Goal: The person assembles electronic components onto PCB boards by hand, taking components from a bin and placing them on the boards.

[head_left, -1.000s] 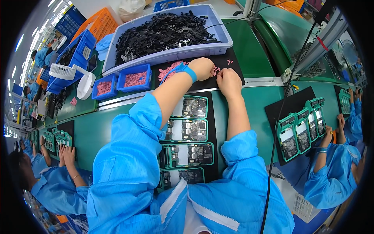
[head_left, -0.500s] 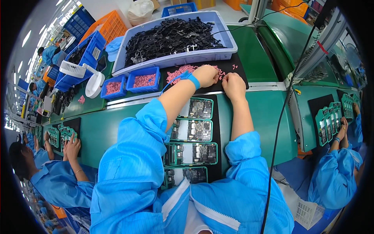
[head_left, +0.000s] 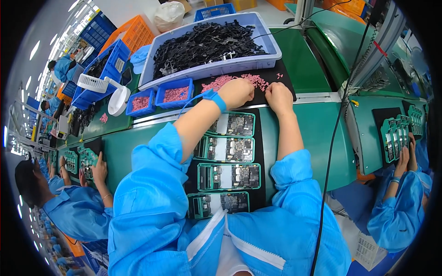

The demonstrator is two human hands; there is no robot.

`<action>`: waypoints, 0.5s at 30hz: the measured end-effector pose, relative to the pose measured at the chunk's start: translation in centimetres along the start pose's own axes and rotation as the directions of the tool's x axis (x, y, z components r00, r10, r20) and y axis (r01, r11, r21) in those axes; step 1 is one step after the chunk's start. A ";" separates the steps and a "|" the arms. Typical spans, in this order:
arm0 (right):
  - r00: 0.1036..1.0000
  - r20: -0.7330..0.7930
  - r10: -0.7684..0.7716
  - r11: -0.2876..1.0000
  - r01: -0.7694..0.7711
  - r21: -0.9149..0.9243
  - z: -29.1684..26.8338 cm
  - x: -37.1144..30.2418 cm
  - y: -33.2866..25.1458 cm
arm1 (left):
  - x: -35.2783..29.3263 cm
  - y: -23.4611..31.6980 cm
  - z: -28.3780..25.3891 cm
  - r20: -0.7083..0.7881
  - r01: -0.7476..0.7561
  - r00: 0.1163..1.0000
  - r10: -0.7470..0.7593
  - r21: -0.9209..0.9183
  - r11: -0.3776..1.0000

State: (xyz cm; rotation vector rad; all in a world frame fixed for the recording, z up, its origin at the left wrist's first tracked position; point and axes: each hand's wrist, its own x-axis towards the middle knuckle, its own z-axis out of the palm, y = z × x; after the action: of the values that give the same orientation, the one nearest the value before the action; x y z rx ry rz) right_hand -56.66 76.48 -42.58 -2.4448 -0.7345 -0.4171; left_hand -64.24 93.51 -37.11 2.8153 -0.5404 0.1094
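Observation:
Just on the near side of a loose heap of small pink pieces (head_left: 254, 80), my left hand (head_left: 238, 93) is closed, its fingers curled under; a blue strap with a cord circles that wrist. A little to its right, my right hand (head_left: 279, 98) is also closed, thumb and fingers pinched together on the black mat (head_left: 289, 87). Whatever either hand holds is hidden or too small to make out. Below the hands, several green-framed phone circuit boards (head_left: 241, 124) lie in a column, partly covered by my left forearm.
Beyond the heap stands a large pale tub (head_left: 214, 68) full of black parts. Two blue bins (head_left: 189, 102) of pink pieces sit left of the mat, near a white fan (head_left: 119, 102). A black cable (head_left: 330, 152) hangs at the right. Co-workers sit on both sides.
My left hand has drawn back toward me from the pink heap, uncovering more pieces. The right hand stays closed near the mat's edge. The whole view has shifted slightly.

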 end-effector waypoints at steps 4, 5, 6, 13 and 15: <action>1.000 0.013 -0.016 1.000 0.016 0.010 -0.1 0.2 0.0 | -3.9 0.9 -0.9 0.004 0.018 1.000 -0.018 0.001 1.000; 1.000 0.013 -0.020 1.000 0.019 0.017 -0.2 0.2 -0.2 | -4.6 0.9 -0.6 -0.016 0.007 1.000 -0.007 -0.001 1.000; 1.000 0.016 -0.009 0.999 0.008 0.041 -0.2 0.1 -0.3 | -5.1 1.0 -0.4 -0.040 -0.010 0.999 0.011 0.015 1.000; 0.999 0.047 0.025 0.974 -0.035 0.225 -1.6 -1.8 -1.1 | -6.1 2.1 0.5 -0.155 -0.078 0.983 0.095 0.113 0.991; 0.998 0.065 0.009 0.961 -0.026 0.274 -2.4 -2.4 -1.6 | -6.4 2.2 0.5 -0.154 -0.080 0.982 0.110 0.189 0.979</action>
State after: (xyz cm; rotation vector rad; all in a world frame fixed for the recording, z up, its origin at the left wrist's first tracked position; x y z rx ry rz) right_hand -59.80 75.20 -41.02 -2.2090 -0.7435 -0.2144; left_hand -70.96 93.63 -37.84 2.9195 -0.6570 0.4266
